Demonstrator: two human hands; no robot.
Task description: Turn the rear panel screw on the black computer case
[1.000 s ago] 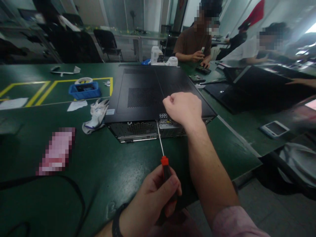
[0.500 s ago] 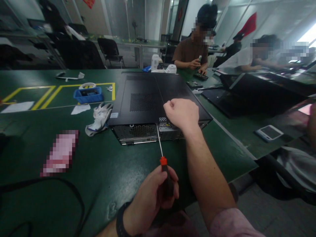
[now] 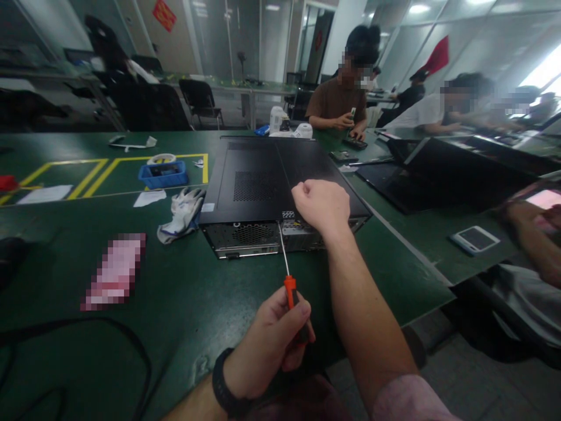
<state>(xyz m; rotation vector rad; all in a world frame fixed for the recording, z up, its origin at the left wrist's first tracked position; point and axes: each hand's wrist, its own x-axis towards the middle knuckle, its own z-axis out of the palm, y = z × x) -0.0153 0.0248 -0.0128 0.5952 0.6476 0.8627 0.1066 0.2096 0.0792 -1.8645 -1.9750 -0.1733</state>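
Note:
My left hand is closed around the handle of a screwdriver with an orange collar and a dark grip. Its long shaft slopes up to the rear edge of a black desktop computer case, where the tip meets the metal near the middle. The case lies flat, its perforated rear panel facing me. On the top cover, near that edge, my right hand rests as a closed fist. Whatever its curled fingers may hold is hidden.
White work gloves and a blue bin lie left of the case. A pink blurred packet and black cable are nearer. To the right are a phone and dark panels. A co-worker sits opposite.
My left hand has turned on the screwdriver handle, the thumb now lying across it. The tip stays at the same place on the case. My right fist stays on the cover. The view has shifted slightly.

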